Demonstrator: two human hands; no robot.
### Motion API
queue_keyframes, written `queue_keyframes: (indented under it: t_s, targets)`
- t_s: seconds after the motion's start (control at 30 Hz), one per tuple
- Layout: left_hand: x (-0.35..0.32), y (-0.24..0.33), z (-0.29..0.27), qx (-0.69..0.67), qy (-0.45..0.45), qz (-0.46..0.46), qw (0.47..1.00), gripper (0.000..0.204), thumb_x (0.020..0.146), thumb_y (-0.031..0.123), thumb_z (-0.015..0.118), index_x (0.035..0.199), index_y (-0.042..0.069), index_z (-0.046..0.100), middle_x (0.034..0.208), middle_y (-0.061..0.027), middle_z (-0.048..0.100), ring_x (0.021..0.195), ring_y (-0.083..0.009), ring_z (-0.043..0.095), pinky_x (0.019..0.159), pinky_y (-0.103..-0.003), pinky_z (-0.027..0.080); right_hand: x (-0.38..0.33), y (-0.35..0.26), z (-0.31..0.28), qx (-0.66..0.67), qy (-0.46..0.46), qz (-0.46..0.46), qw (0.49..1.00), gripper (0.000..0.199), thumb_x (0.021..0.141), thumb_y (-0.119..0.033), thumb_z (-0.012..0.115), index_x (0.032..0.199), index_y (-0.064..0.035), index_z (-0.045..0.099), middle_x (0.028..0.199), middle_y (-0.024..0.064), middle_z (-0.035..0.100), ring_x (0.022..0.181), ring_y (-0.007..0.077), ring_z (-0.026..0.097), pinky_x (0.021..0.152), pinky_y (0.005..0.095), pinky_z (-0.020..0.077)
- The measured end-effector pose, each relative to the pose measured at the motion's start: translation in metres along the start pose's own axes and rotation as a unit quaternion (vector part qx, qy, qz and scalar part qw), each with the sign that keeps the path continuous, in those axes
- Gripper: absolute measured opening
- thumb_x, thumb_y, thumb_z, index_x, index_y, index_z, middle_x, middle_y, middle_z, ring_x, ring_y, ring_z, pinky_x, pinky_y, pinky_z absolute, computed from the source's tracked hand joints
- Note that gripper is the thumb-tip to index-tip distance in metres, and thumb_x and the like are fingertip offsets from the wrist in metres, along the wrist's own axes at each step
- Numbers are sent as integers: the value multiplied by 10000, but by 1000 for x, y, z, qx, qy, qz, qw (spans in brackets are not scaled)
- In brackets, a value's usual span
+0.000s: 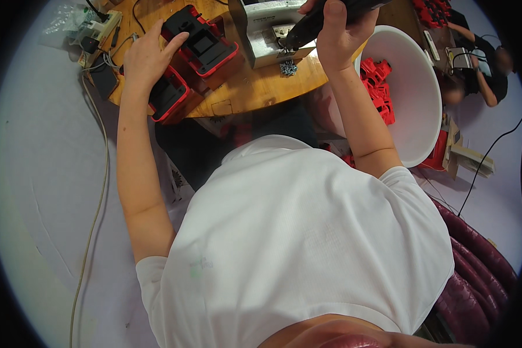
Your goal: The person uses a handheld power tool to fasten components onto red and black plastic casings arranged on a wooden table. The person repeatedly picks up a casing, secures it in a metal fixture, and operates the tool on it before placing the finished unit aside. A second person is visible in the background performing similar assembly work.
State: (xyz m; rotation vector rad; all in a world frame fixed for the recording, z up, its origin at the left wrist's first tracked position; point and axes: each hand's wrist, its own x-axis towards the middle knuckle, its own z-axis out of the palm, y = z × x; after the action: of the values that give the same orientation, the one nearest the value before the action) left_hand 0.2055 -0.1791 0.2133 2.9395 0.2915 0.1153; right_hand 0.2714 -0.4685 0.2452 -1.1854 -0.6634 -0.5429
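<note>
My right hand (343, 40) is wrapped round a black powered screwdriver (316, 23). The tool's tip points down and left, at the small mechanism on a silver metal screw feeder box (261, 43). My left hand (147, 58) lies beside a red-and-black plastic housing (202, 45), its thumb over the black face and the other fingers stretched along the edge. A second red-and-black housing (169, 94) sits nearer me, partly under the first. Just below the feeder is a small pile of screws (288, 68).
A white bucket (420, 110) with red plastic parts (377, 87) stands right of the wooden table (267, 93). At left are a power strip (101, 29), cables and a dark phone-like slab (103, 80). Another person (487, 69) sits at far right, near more red parts.
</note>
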Motion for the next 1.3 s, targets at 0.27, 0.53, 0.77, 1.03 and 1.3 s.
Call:
queue_keyframes:
  t_s: [0.27,0.53,0.77,1.03,1.3]
  targets:
    - [2,-2,3,-1,11,12,1000,845,806,725,523,1369,96,494,1004,-192,686,1000,-351,644,873,-447,481,-1,2,-1,3,-8,-18,1000,498,892,-347,685,1173,-45,407,808,83,575,634,155,579,566,287,496]
    - [3,-12,8,-34,18,44,998,882,780,735,546,1354,67,502,1115,-221,659,1070,-396,612,910,-473,470,-2,12,-2,23,-27,-9,999,435,904,-316,675,1150,-49,436,812,73,574,630,143,567,560,279,480]
    - [3,-15,5,-33,-6,52,998,937,752,691,630,1443,99,409,1007,-214,628,966,-331,613,896,-422,450,0,25,-2,32,-83,-11,996,424,895,-248,689,1168,-51,430,824,67,572,628,131,561,561,266,474]
    - [5,-11,5,-31,-21,46,998,966,738,700,635,1460,110,385,1095,-229,604,1047,-330,582,941,-425,429,-2,19,6,-4,-110,-25,994,394,893,-145,676,1183,-56,425,832,46,560,654,106,546,579,251,459]
    - [8,-23,11,-38,-23,32,998,986,725,705,642,1455,93,387,1119,-223,605,1056,-326,583,946,-419,426,-3,13,8,30,-48,7,998,419,881,-183,703,1172,-53,430,808,40,558,646,113,558,571,249,467]
